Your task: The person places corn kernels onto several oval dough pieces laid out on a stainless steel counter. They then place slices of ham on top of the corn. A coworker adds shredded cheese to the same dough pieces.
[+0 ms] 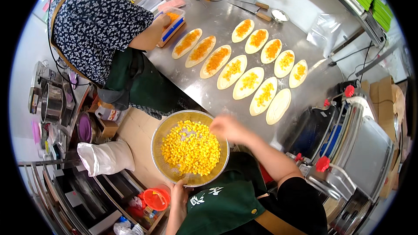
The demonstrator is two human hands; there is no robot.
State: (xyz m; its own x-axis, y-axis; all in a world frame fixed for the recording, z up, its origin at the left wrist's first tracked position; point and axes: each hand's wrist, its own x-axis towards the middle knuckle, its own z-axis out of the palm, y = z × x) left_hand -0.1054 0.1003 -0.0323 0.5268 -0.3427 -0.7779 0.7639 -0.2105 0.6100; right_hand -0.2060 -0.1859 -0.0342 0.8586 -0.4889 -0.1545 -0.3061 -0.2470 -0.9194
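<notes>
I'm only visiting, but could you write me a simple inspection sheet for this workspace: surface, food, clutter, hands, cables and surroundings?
Surface: metal table, some pale marks.
Job's things: mesh colander of yellow corn; twelve dough ovals, eleven topped, one bare at the nearer row's right end.
Clutter: wooden-handled tools and a small bowl toward the far side.
Hands: left hand holds the colander's rim; right hand, blurred, is at its right side, grip unclear.
Cables: black cable at right.
Surroundings: co-worker's hand at a tub of orange topping; white sack at lower left; machine with red knobs at right.
</notes>
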